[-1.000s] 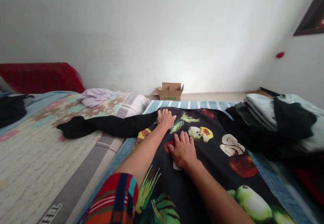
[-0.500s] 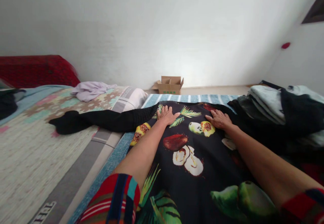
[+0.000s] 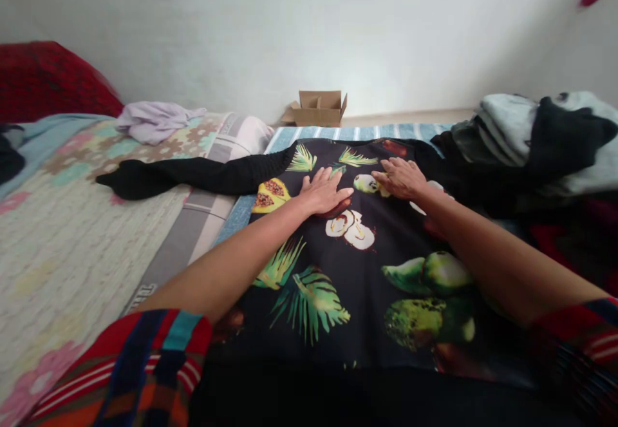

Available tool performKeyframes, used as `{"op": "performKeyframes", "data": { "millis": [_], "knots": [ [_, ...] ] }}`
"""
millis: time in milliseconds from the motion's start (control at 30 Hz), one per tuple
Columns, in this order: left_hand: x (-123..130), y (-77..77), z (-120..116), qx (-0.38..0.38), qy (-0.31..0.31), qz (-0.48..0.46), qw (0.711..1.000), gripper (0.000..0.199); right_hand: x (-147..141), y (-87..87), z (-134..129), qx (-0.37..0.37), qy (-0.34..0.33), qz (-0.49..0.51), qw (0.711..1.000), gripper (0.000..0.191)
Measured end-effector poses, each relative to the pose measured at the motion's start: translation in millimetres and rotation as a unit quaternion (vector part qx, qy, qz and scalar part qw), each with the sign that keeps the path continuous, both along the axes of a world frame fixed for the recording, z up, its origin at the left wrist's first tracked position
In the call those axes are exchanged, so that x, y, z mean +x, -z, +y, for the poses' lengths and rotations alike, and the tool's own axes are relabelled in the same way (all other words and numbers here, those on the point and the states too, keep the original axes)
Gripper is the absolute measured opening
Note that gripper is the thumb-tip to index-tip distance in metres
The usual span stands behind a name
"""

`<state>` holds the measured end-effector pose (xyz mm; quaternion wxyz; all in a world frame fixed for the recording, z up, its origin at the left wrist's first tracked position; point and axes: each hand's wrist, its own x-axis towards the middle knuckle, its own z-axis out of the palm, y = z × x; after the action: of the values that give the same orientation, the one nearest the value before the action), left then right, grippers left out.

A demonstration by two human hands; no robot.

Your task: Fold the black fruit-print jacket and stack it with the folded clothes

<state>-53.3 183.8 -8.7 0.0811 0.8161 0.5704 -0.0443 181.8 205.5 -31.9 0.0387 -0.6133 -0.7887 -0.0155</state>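
Observation:
A black long-sleeved top (image 3: 367, 279) printed with fruit and palm leaves lies spread out in front of me, its neckline facing the wall. My left hand (image 3: 322, 191) rests flat on its upper chest, fingers stretched, just above the printed coconut halves. To the right, my right hand (image 3: 400, 178) also lies on the cloth with fingers spread, partly covering a printed fruit. The plain black left-side sleeve (image 3: 193, 177) stretches out over the bed. The other sleeve runs toward the dark clothes on the right and is hard to tell from them.
A folded stack of grey and black clothes (image 3: 512, 127) stands at the right. A lilac cloth (image 3: 153, 121) lies on the flowered bedding (image 3: 82, 221) at the left. Against the wall sits an open cardboard box (image 3: 317, 110). A red headboard (image 3: 53, 82) rises at the far left.
Both hands have slid down the top, toward me, from near the shoulders to the chest. The camera has tilted down, so more of the top's lower part shows.

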Motion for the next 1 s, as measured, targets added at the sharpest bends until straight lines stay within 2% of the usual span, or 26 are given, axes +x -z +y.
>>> {"op": "performKeyframes", "data": {
  "millis": [100,200,267,333,433,533,633,733,900,1000],
  "knots": [
    [-0.2,7.3,-6.3,-0.020,0.016,0.006,1.000,0.070,5.7,0.2,-14.7,-0.049,0.027,-0.002,0.998,0.058],
    [4.1,5.4,-14.8,-0.014,-0.003,0.007,1.000,0.067,12.2,-7.4,-27.2,-0.053,0.073,-0.003,0.996,0.059],
    [9.3,0.1,-29.3,-0.011,-0.007,0.002,1.000,0.065,11.5,-12.8,-40.7,-0.033,0.052,-0.006,0.998,0.058],
    [14.5,-4.3,-51.2,-0.014,0.018,-0.007,1.000,0.063,7.3,-12.7,-59.8,-0.015,0.007,-0.003,1.000,0.057],
    [18.7,-4.6,-88.0,-0.027,0.074,-0.014,0.997,0.064,0.7,-1.8,-90.4,-0.018,-0.032,0.003,0.999,0.062],
    [17.2,-0.8,-115.0,-0.019,0.082,-0.013,0.996,0.065,-1.7,6.8,-111.5,-0.030,-0.028,0.005,0.999,0.065],
    [12.0,2.0,-131.1,0.003,0.059,-0.013,0.998,0.064,-3.5,3.6,-127.0,-0.023,-0.017,0.011,1.000,0.065],
    [6.8,4.2,-145.4,0.013,0.059,-0.008,0.998,0.067,-8.8,0.4,-146.8,-0.008,-0.036,0.009,0.999,0.068],
    [4.8,3.7,-165.3,0.026,0.055,0.000,0.998,0.067,-19.2,2.2,-175.7,-0.048,-0.026,-0.006,0.999,0.073],
    [5.1,1.7,-174.8,0.037,0.047,-0.002,0.998,0.067,-25.3,-2.6,-191.3,-0.032,-0.033,0.009,0.999,0.076]
  ]
}}
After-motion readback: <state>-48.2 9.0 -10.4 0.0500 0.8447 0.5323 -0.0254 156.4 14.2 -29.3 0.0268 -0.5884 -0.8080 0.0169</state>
